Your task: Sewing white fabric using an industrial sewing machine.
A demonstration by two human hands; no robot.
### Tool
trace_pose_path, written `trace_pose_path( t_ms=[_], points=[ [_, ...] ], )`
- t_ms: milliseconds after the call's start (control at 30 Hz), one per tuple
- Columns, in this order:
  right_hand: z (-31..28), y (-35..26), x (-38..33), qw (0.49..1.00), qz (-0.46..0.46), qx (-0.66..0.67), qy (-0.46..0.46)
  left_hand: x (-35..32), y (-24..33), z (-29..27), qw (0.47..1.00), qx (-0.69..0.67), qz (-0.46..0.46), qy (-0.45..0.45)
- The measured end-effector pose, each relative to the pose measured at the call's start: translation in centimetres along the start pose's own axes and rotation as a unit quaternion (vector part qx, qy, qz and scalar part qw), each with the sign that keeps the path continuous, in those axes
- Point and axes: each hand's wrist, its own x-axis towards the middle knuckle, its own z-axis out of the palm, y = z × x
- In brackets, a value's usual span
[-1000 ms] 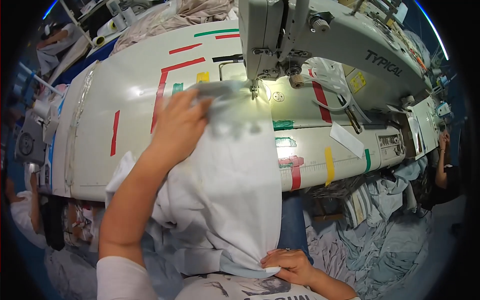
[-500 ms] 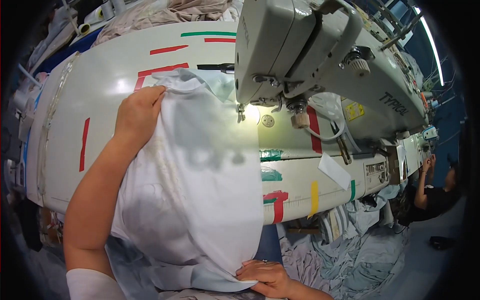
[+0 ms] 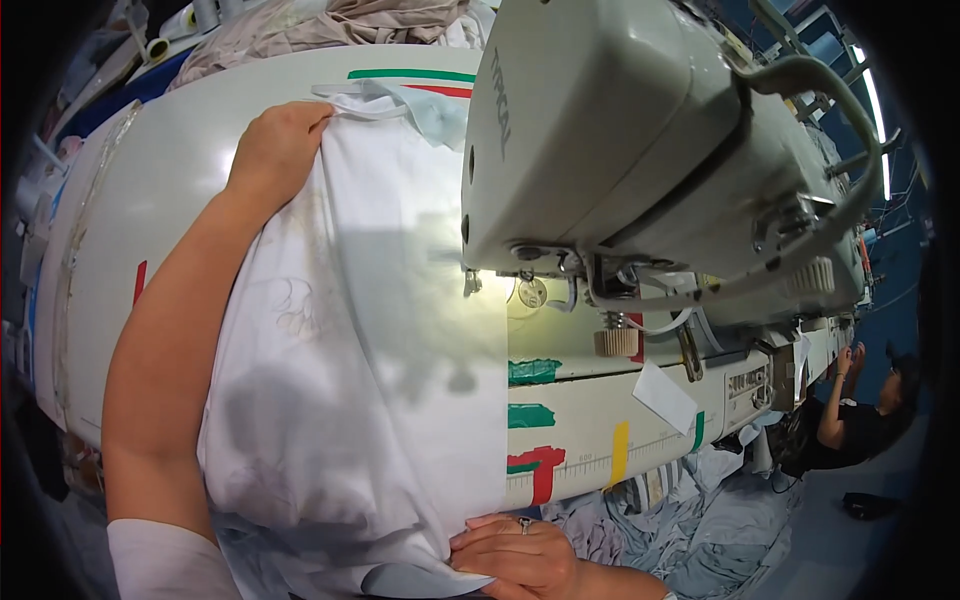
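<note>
White cloth [image 3: 370, 380] under outstretched left hand [image 3: 275, 150]

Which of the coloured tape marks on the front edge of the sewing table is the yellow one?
The yellow tape strip is the upright one on the table's front edge, right of the red mark and the green patches, left of the white paper tag.

Fabric [image 3: 370, 350] on table [image 3: 160, 200] — sewing machine [image 3: 640, 170] right of it.
</note>
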Motion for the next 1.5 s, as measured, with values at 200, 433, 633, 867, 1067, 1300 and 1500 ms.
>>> trace_pose_path(
  t_ms=[200, 433, 633, 867, 1067, 1300, 1500],
  points=[
    [-1.8, 0.8, 3.1, 0.999, -0.019, -0.045, -0.015, 3.9, -3.1, 2.6, 0.998, -0.004, 0.023, 0.057],
    [-3.6, 2.1, 7.2, 0.994, -0.016, -0.106, 0.002, 9.1, -4.5, 5.0, 0.998, 0.032, 0.007, 0.061],
    [-4.6, 2.4, 9.3, 0.992, 0.034, -0.113, 0.046, 13.6, -6.3, 6.6, 0.996, 0.073, 0.002, 0.051],
    [1.3, -0.2, -0.2, 0.937, -0.104, -0.329, 0.059, 11.1, -7.4, 0.4, 0.977, -0.149, 0.032, -0.147],
    [3.9, 9.4, -21.1, 0.824, 0.458, -0.227, 0.243, -15.6, -7.0, -12.8, 0.986, -0.143, -0.043, -0.071],
    [4.8, 23.4, -37.6, 0.747, 0.613, -0.220, 0.135, -54.9, -3.6, -13.5, 0.663, -0.269, -0.283, -0.639],
    [7.6, 30.8, -47.0, 0.772, 0.608, 0.071, 0.169, -57.4, -5.9, -4.2, 0.654, -0.296, -0.284, -0.635]
  ],
)
